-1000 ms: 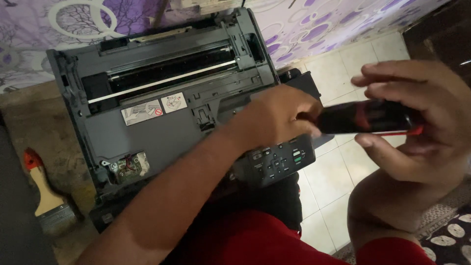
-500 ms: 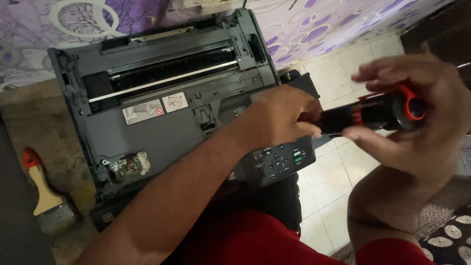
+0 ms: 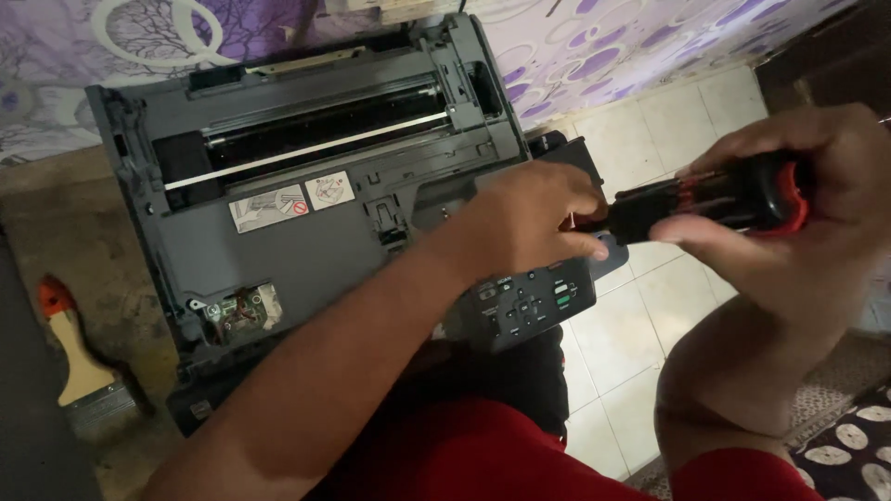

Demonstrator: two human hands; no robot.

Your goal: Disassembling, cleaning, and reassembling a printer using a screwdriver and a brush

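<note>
- Across the upper left and centre of the frame: a grey printer (image 3: pixel 306 213) with its cover off, tilted, resting on the person's lap; a bright metal rail and dark roller run along its upper part, two small pictogram stickers sit below them, and a button panel occupies its lower right corner.
- Behind it, along the top edge: a purple patterned cloth (image 3: pixel 594 46); pale floor tiles (image 3: pixel 631 325) show at right centre.
- Centre right: left hand (image 3: pixel 529 223) reaches over the printer, fingers pinched closed on the near end of a black and red screwdriver handle (image 3: pixel 715 199).
- Right edge: right hand (image 3: pixel 798 213) wrapped around the same handle, thumb underneath, fingers curled over the top. Handle lies roughly level, held in the air just right of the printer, above the tiles.
- Lower left: a paintbrush (image 3: pixel 79 366) with pale wooden handle and orange tip lies on the floor, just beside the printer.
</note>
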